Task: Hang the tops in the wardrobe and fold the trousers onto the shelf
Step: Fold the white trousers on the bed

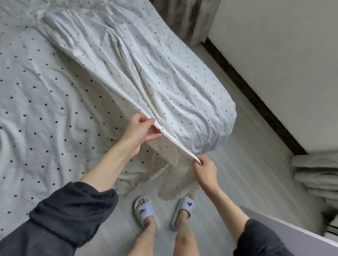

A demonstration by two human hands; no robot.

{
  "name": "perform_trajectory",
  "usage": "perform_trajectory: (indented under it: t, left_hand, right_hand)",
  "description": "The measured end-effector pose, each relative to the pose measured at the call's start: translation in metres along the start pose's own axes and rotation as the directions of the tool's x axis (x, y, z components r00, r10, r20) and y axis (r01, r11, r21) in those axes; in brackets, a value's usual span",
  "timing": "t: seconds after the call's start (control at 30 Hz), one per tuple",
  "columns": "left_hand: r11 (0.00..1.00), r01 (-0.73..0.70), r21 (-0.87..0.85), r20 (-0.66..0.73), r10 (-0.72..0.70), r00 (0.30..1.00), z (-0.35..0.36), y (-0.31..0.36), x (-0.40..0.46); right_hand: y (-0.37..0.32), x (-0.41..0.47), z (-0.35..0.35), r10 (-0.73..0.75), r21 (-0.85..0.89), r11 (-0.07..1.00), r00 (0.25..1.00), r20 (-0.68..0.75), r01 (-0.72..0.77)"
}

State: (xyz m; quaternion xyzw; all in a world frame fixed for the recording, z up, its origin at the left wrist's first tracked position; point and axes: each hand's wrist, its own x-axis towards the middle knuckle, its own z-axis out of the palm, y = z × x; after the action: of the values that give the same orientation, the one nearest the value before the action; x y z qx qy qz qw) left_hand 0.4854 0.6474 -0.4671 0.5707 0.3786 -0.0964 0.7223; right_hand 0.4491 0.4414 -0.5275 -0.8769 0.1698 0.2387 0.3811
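Observation:
A white garment with small black dots, long like trousers, lies stretched across the bed, whose sheet bears the same dotted pattern. Its near end hangs over the bed's corner toward the floor. My left hand pinches the garment's hem edge above the bed's corner. My right hand pinches the same edge further along, lower and to the right, so the band runs taut between both hands.
Folded grey cloths are stacked at the right. A white board with a lilac face juts in at lower right. A wall with a dark skirting runs along the right, curtains behind the bed. My slippered feet stand on pale floor.

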Motion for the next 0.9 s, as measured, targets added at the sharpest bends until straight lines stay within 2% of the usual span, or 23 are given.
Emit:
perform_trajectory:
  t: [0.17, 0.37, 0.7, 0.9]
  left_hand:
    - [0.981, -0.123, 0.149, 0.052, 0.117, 0.992, 0.062, 0.022, 0.019]
    - [0.945, -0.192, 0.265, 0.042, 0.188, 0.981, 0.127, 0.033, 0.060]
    - [0.919, -0.029, 0.392, -0.143, 0.092, 0.985, 0.209, 0.016, 0.150]
    - [0.866, -0.013, 0.499, -0.150, 0.101, 0.983, 0.232, 0.010, 0.180]
  right_hand:
    - [0.012, 0.033, -0.060, -0.041, 0.107, 0.993, 0.998, -0.056, 0.047]
    - [0.028, 0.089, -0.104, -0.045, 0.058, 0.997, 0.999, -0.029, 0.047]
    - [0.060, 0.207, -0.127, 0.076, -0.109, 0.992, 0.984, 0.160, -0.059]
    - [0.069, 0.243, -0.126, 0.135, -0.207, 0.974, 0.972, 0.190, -0.095]
